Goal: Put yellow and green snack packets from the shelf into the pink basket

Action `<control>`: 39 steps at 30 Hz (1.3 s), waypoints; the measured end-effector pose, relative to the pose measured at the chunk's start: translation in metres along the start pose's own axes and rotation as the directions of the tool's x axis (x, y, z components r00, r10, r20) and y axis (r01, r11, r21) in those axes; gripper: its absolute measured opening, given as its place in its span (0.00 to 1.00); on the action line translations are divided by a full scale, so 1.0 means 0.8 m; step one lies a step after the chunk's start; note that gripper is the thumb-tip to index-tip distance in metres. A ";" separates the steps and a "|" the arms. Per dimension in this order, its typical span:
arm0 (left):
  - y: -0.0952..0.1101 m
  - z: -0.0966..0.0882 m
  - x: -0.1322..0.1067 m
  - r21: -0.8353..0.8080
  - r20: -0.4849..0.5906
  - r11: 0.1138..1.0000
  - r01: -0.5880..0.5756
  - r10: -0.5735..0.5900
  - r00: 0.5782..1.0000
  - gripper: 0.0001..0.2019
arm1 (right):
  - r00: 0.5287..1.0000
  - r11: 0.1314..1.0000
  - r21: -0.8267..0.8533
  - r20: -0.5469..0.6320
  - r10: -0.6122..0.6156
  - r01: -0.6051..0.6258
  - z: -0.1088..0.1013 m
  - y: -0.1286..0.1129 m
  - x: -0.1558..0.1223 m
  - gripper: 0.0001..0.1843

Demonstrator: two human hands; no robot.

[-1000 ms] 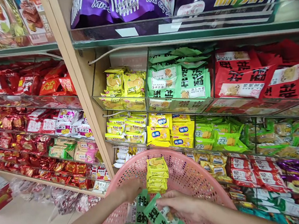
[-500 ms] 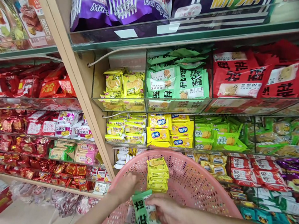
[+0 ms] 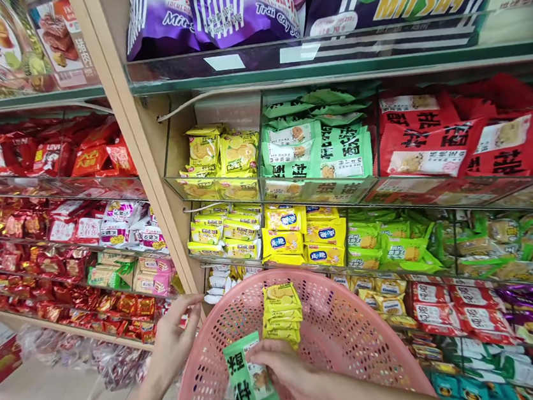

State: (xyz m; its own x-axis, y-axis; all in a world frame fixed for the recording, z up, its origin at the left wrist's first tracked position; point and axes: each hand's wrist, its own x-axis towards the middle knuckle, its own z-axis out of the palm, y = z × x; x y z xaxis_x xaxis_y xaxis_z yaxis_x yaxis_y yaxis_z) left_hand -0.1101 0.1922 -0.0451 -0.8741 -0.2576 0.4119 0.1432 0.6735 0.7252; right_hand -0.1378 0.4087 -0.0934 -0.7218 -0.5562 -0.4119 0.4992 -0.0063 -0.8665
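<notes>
A pink perforated plastic basket (image 3: pixel 348 325) fills the lower middle, tilted toward the shelves. Inside it a stack of yellow snack packets (image 3: pixel 282 310) leans on the wall. My right hand (image 3: pixel 291 374) is closed on green snack packets (image 3: pixel 249 382) over the basket's lower part. Outside the basket's left rim my left hand (image 3: pixel 174 339) hovers with fingers spread, holding nothing. Matching green packets (image 3: pixel 320 145) lie in a clear bin on the shelf above.
Store shelves with clear bins run across the view: yellow packets (image 3: pixel 220 154), red packets (image 3: pixel 461 136), purple bags (image 3: pixel 215 7) on top, red sweets (image 3: pixel 32 214) at left. A beige shelf post (image 3: pixel 147 168) divides the sections. Floor shows at lower left.
My left hand has let go of the basket's inside and moved out past the left rim, fingers spreading. My right hand turned the green packets upright and gathered them lower in the basket.
</notes>
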 end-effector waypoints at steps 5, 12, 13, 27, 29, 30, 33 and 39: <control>0.047 0.017 -0.035 -0.164 0.451 0.961 0.224 -0.129 0.883 0.21 | 0.963 0.993 -0.114 0.265 0.050 -0.020 -0.010 -0.034 -0.020 0.21; 0.067 0.029 -0.061 -0.264 0.748 0.791 0.552 -0.193 0.635 0.20 | 0.915 0.990 -0.024 0.379 0.137 -0.138 -0.021 -0.026 -0.032 0.20; 0.066 0.028 -0.062 -0.278 0.738 0.774 0.569 -0.207 0.642 0.20 | 0.914 0.991 0.023 0.389 0.111 -0.130 -0.022 -0.026 -0.034 0.18; 0.073 0.026 -0.067 -0.695 0.246 0.487 0.529 -0.531 0.811 0.22 | 0.989 0.940 0.340 0.132 -0.061 0.013 0.014 -0.022 -0.043 0.27; 0.077 0.039 -0.078 -0.634 0.244 0.551 0.542 -0.523 0.817 0.23 | 0.994 0.927 0.372 0.080 -0.077 0.042 0.029 -0.020 -0.041 0.25; 0.077 0.042 -0.083 -0.603 0.262 0.577 0.551 -0.510 0.820 0.24 | 0.996 0.925 0.377 0.046 -0.075 0.052 0.033 -0.020 -0.039 0.25; 0.071 0.035 -0.086 -0.501 0.315 0.660 0.559 -0.462 0.829 0.29 | 0.999 0.933 0.357 -0.020 -0.039 0.044 0.030 -0.018 -0.033 0.28; 0.030 -0.009 -0.043 -0.210 -0.155 0.929 0.305 -0.340 0.928 0.31 | 0.996 0.995 0.032 0.012 0.090 -0.090 -0.003 -0.002 -0.016 0.25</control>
State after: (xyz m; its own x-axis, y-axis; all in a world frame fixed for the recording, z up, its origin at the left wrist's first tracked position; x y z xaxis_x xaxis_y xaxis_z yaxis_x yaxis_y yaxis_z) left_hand -0.0731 0.2124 -0.0379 -0.7873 -0.5754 0.2213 -0.0363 0.4016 0.9151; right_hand -0.1301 0.4180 -0.0875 -0.6683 -0.5641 -0.4849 0.5774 0.0176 -0.8163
